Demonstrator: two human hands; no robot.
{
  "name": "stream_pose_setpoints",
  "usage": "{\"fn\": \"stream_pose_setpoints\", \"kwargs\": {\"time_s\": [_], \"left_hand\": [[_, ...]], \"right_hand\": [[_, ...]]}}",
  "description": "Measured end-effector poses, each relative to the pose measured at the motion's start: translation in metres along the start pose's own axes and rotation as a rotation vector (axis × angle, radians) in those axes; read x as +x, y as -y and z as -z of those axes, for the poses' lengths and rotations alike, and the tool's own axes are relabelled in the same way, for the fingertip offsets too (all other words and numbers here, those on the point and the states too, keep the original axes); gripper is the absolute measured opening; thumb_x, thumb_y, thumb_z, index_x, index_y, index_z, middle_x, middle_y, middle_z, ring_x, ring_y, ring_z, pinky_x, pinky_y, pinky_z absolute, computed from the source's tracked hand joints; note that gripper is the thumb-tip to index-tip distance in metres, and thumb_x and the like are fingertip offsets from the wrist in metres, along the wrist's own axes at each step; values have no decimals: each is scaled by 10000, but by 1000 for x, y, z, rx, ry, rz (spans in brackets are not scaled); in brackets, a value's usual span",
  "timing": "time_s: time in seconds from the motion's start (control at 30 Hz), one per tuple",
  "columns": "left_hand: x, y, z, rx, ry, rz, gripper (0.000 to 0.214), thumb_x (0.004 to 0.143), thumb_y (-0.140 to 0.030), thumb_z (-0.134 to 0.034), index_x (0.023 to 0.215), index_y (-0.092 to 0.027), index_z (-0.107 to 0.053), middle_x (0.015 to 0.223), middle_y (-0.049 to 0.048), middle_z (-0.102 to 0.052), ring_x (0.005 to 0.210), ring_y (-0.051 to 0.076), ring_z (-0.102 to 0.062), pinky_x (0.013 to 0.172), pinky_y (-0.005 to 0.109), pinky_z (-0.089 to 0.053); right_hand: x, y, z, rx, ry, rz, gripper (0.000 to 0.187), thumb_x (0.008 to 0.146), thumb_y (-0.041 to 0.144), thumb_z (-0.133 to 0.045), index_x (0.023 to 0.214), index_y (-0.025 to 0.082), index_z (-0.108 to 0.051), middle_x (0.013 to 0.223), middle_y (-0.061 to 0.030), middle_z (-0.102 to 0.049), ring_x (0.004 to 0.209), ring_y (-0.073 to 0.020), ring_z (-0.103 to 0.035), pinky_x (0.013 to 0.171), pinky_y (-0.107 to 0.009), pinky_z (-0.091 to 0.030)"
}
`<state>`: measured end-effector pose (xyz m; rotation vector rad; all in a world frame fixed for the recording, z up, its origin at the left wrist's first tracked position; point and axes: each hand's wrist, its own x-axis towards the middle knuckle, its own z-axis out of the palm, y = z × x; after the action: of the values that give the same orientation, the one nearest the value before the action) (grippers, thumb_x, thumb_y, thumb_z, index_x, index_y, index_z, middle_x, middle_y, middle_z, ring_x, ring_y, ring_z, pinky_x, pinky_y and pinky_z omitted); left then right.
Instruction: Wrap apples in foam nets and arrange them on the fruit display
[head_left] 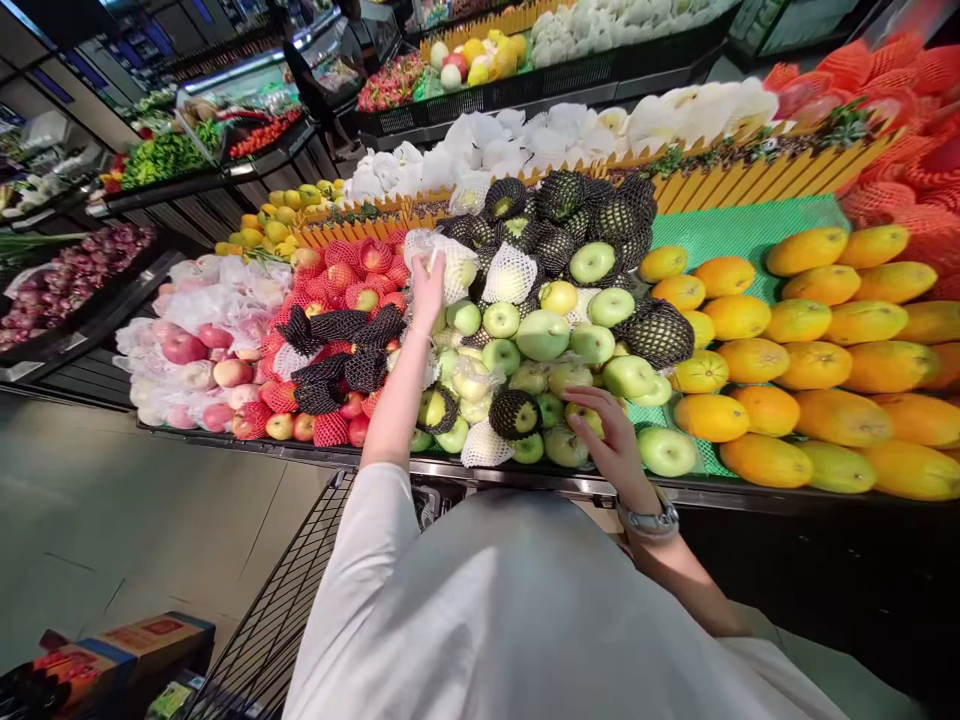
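My left hand [427, 290] reaches to the back of the green apple pile, its fingers closed on a pale fruit in a white foam net [456, 268]. Part of the grip is hidden behind the hand. Near the front edge, my right hand [609, 435] has its fingers stretched out and apart, touching a yellow-green apple [586, 416]. Between the hands lie loose green apples [543, 335], some in white foam nets. An apple in a black foam net [514, 414] sits at the front. Empty black foam nets [341, 350] lie on the red-netted apples to the left.
Orange-yellow papayas [814, 365] fill the right of the stand. Black-netted fruit [559, 215] is heaped behind the green apples, before a low yellow fence [772, 175]. Bagged pink apples [202, 345] lie far left. A wire shopping cart [281, 590] stands below at left.
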<state>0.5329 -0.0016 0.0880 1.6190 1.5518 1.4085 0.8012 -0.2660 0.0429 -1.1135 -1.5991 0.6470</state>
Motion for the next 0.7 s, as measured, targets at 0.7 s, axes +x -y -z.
{"fn": "stream_pose_setpoints", "kwargs": {"time_s": [0.7], "left_hand": [[17,22,111,582,157,-107,459,959,-252,-517,1378,-86,-429,1421,143,-501,1347,287,-396,1186,497,-204]], "right_hand": [[-60,-55,11,42,-126,-326,241,920,402,-573,1021,210,-680,1034,-95,-694,1015,-272,-639,897,-454,-495]]}}
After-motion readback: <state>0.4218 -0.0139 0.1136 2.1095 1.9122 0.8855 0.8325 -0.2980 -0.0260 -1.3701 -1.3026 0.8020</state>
